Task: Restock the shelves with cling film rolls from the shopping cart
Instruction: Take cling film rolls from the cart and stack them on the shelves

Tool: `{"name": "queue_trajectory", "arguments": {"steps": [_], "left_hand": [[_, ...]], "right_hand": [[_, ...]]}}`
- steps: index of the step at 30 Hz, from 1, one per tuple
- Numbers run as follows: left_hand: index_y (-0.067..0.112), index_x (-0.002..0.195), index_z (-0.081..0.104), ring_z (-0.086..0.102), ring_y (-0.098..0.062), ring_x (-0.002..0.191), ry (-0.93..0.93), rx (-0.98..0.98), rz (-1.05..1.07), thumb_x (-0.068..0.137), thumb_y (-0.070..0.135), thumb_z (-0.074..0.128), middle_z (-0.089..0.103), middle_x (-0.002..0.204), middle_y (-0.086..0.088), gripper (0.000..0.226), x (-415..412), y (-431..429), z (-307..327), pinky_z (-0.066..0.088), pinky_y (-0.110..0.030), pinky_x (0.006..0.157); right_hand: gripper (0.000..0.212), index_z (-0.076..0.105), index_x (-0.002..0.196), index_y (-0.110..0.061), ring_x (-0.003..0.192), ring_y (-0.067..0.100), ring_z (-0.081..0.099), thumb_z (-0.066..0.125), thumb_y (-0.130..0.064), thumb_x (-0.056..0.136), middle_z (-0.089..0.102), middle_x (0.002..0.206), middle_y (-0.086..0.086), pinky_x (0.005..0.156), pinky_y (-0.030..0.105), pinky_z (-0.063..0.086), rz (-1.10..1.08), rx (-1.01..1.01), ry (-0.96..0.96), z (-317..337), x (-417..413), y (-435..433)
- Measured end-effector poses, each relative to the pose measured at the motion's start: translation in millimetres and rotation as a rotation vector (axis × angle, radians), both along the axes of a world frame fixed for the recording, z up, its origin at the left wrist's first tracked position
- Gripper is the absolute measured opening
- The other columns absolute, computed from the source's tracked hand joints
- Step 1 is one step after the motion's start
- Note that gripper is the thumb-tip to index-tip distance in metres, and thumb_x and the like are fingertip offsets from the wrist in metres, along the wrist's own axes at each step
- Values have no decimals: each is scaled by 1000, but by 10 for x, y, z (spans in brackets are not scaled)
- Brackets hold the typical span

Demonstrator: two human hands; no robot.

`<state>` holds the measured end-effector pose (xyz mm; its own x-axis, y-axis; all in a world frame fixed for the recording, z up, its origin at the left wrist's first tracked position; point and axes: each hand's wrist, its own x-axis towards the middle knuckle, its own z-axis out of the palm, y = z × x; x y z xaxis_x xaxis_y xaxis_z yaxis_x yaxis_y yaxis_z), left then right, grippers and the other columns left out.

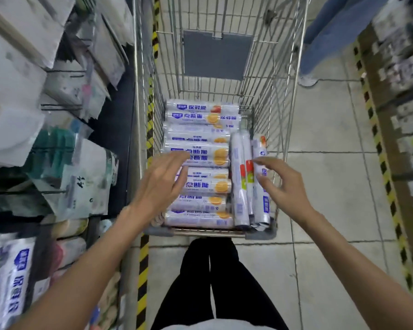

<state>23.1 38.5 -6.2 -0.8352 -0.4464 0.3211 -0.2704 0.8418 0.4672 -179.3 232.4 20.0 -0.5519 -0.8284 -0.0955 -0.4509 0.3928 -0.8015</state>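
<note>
Store aisle, tiled floor (332,120) — both hands over the shopping cart (267,79), nothing gripped.

Cling film rolls (200,117) fill the near end of the cart basket in 2 groups: a crosswise row on the left and a lengthwise bundle (239,194) wedged along the right wall, probably to use the leftover gap. The left hand (160,179) hovers open, fingers spread, over the crosswise row. The right hand (281,184) is open, fingers loosely curved, just beside the lengthwise bundle; contact cannot be confirmed. Shelves (14,91) of bagged goods stand close on the left — parking alongside keeps each transfer short. Judged step: selecting rolls to lift, with the full load suggesting restocking is at an early stage.
</note>
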Motion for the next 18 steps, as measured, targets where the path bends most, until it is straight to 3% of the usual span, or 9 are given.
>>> {"name": "queue_trajectory", "arguments": {"steps": [6,9,13,18], "left_hand": [[-2,116,59,63,-31,98,-115,-1,59,95,17,41,66,108,-17,34,-759,-713,-416,50,-41,89],[-1,116,59,64,-33,94,-250,12,70,93,14,40,66,104,-19,33,-1150,-1080,-804,54,-44,82],[2,131,51,57,-36,111,-494,83,73,90,-1,49,60,122,-22,41,-1649,-1461,-1388,45,-47,95],[11,136,44,48,-31,119,-791,90,90,93,9,49,52,130,-15,43,-1954,-1767,-1926,39,-40,93]], "right_hand": [[32,64,115,-11,97,0,53,53,-27,89,62,108,-5,87,8,38,34,14,26,-570,-769,-1088],[29,61,119,-7,104,15,58,54,-20,93,64,116,5,91,22,42,57,102,-17,-1049,-1178,-1674],[34,53,129,-5,114,24,56,47,-16,98,58,128,11,93,26,39,171,293,62,-1714,-1650,-2375],[40,45,137,-6,124,31,48,45,-22,99,48,140,16,104,35,37,367,500,49,-2321,-1816,-2952]]}}
